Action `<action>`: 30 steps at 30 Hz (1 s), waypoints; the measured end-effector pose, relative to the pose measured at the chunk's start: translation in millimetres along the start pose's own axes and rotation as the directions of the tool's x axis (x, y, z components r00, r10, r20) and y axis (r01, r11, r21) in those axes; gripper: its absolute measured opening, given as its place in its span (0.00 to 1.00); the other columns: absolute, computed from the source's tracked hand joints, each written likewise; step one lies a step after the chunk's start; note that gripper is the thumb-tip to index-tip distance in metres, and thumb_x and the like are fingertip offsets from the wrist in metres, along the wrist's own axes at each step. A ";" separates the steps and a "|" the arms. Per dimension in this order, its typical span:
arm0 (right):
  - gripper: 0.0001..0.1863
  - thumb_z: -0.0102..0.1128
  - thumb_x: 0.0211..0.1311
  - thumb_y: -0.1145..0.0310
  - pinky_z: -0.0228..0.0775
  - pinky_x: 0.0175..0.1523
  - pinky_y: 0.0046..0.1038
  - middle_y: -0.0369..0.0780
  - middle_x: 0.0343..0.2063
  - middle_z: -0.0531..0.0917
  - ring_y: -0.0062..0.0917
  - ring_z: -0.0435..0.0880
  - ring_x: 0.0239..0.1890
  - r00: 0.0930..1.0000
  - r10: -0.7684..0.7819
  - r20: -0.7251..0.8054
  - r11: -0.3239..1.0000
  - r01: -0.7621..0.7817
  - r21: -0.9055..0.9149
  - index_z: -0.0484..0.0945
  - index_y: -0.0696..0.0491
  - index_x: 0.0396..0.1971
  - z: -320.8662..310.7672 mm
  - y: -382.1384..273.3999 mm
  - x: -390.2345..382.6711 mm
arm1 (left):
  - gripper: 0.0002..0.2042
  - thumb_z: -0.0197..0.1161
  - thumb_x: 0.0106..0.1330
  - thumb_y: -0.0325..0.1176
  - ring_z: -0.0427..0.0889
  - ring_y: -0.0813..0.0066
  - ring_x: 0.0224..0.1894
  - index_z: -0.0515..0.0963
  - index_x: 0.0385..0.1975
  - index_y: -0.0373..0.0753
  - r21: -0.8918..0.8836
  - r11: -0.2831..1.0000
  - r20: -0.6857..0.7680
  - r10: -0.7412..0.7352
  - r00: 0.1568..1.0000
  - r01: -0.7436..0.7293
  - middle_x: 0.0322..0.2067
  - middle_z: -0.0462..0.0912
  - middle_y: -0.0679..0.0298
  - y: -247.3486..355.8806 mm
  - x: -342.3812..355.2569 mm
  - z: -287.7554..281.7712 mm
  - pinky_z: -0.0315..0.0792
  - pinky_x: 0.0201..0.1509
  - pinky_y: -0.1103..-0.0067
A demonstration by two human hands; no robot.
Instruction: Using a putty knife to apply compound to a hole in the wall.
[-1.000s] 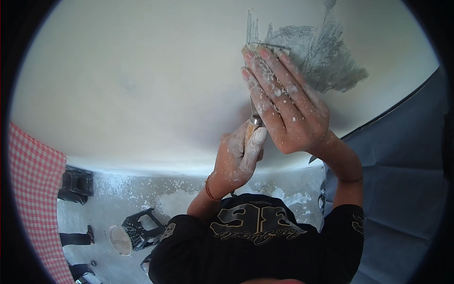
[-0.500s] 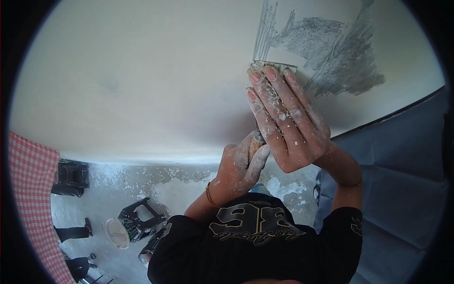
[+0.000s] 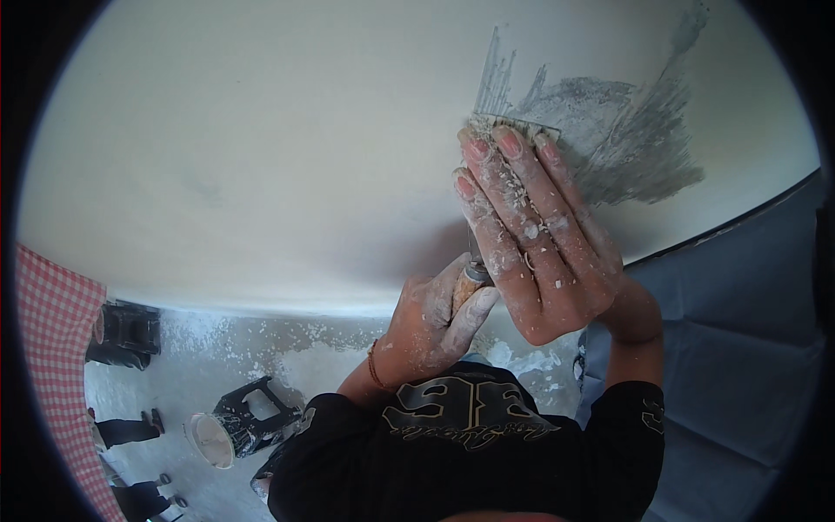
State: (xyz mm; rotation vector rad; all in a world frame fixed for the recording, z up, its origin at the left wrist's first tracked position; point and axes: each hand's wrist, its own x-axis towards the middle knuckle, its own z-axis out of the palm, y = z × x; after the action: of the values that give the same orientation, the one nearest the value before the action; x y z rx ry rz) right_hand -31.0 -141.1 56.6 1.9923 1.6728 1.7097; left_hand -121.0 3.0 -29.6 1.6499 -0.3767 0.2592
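Wood-handled scraper [image 3: 471,283], toward the right edge of the wall [image 3: 261,130]: my left hand [image 3: 428,317] is gripping it, my right hand [image 3: 550,252] lying flat over its blade [image 3: 530,130]; I'm apparently scraping, next likely needing even pressure.

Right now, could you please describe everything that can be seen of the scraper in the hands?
The scraper has a brownish, wooden-looking handle, a metallic collar and a thin, wide blade smeared with pale residue. The left hand grips the handle; the right hand lies flat over most of the blade, so its full shape cannot be told. The blade points up the picture, and its straight far edge appears to rest against the pale wall, just below grey streaks.
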 end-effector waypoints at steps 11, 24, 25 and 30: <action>0.18 0.59 0.58 0.71 0.72 0.70 0.46 0.50 0.49 0.87 0.41 0.83 0.60 0.993 0.039 -0.108 0.999 -0.039 0.001 0.86 0.64 0.46 -1.2 20.5 15.9 | 0.17 0.57 0.78 0.41 0.76 0.72 0.18 0.77 0.49 0.31 -0.077 0.990 -0.037 -0.119 0.992 0.116 0.16 0.75 0.62 27.2 28.2 0.0 0.71 0.28 0.74; 0.15 0.57 0.63 0.72 0.74 0.69 0.43 0.50 0.51 0.87 0.42 0.82 0.61 0.997 0.026 0.072 0.997 -0.031 0.067 0.86 0.62 0.44 0.0 -11.3 -19.3 | 0.17 0.55 0.78 0.39 0.76 0.75 0.20 0.75 0.52 0.29 -0.097 0.974 0.005 -0.203 0.979 0.203 0.18 0.76 0.64 0.3 -16.0 13.2 0.71 0.28 0.75; 0.14 0.58 0.64 0.71 0.75 0.68 0.43 0.49 0.51 0.87 0.41 0.83 0.61 0.996 0.029 0.084 0.996 -0.037 0.085 0.86 0.62 0.44 0.5 -15.1 -20.8 | 0.16 0.56 0.78 0.38 0.76 0.74 0.19 0.75 0.52 0.29 -0.097 0.975 -0.015 -0.200 0.980 0.197 0.18 0.76 0.63 -2.4 -20.0 15.3 0.71 0.28 0.75; 0.13 0.58 0.65 0.71 0.77 0.67 0.42 0.47 0.49 0.88 0.39 0.84 0.59 0.993 0.051 0.109 0.992 -0.063 0.112 0.87 0.60 0.43 7.5 -23.7 -27.3 | 0.15 0.59 0.75 0.35 0.78 0.69 0.19 0.75 0.53 0.29 -0.087 0.976 -0.019 -0.200 0.980 0.198 0.19 0.77 0.60 -17.4 -24.1 15.3 0.71 0.28 0.74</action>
State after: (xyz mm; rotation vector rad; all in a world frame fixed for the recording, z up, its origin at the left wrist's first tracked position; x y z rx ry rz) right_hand -36.7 -146.0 20.4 2.1598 1.7321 1.5259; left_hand -137.1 -8.4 -56.5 1.5854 -0.1965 0.1137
